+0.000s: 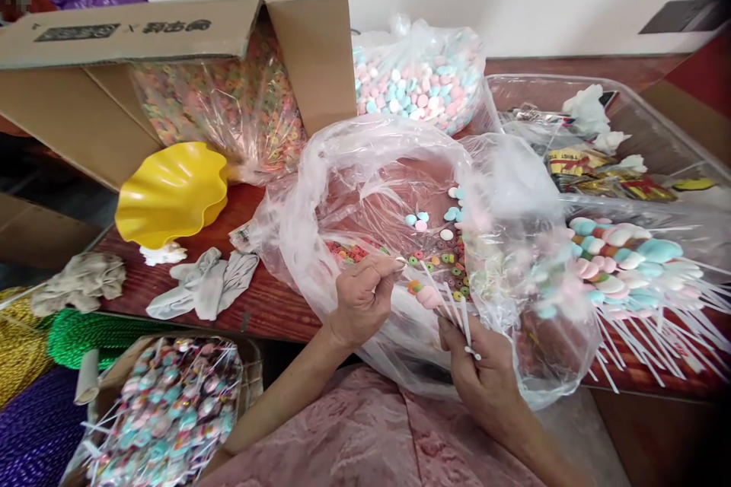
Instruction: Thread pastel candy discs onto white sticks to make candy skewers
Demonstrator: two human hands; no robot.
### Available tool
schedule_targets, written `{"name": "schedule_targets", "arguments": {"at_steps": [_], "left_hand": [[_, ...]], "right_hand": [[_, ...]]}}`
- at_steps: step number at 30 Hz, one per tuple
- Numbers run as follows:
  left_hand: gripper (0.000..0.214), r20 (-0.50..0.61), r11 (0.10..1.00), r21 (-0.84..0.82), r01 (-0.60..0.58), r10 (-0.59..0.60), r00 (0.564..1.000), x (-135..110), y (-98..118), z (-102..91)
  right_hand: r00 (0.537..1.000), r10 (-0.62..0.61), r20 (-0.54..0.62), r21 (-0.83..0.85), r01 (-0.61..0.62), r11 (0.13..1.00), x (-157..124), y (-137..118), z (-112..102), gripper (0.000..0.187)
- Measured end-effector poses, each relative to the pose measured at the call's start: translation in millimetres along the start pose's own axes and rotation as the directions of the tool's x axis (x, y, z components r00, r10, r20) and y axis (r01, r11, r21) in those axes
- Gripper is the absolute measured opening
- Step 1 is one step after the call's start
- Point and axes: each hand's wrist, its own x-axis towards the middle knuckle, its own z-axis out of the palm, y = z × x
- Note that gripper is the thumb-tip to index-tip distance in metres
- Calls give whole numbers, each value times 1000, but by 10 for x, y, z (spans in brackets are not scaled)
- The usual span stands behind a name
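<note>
My left hand (pixel 361 297) is closed in a pinch at the rim of a clear plastic bag (pixel 354 167), on something too small to make out. My right hand (pixel 477 365) grips a bundle of thin white sticks (pixel 451 304); a pink candy (pixel 427 295) sits on one of them. Loose ring candies (pixel 442 259) and pastel round candies (pixel 419 221) lie inside the open bag just beyond both hands.
Finished candy skewers (pixel 622 259) lie piled at right. A yellow wavy bowl (pixel 171 194), white gloves (pixel 205 285), a cardboard box (pixel 142 38) with ring candy, a bag of pastel candies (pixel 416 84) and a clear tray (pixel 640 129) stand on the wooden table (pixel 263 304). Wrapped skewers (pixel 168 411) fill a box at lower left.
</note>
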Motion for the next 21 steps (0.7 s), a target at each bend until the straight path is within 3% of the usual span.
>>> {"name": "schedule_targets", "arguments": {"at_steps": [4,7,10,12,17,21], "left_hand": [[16,-98,993,-94,77,-86,991,32,14,78],[14,-116,994,-83,72,-81,990,64,21,128],[16,-34,995,-51,91,-93,995,50,22,139],[16,14,980,-102,169,-169,986,31,24,126],[31,157,801,-335,497,-472,867,76,46,92],[22,177,814,-274,512,-481,859,67,65,151]], "right_hand": [[999,7,46,-3,-7,1000,-17,16,84,34],[996,31,82,56,-35,998,-46,9,163,37],[996,57,73,91,-63,994,-51,16,185,39],[996,80,50,94,-84,992,-29,39,159,35],[997,78,-3,15,-78,997,58,112,50,19],[998,63,-17,11,-63,998,53,122,47,19]]}}
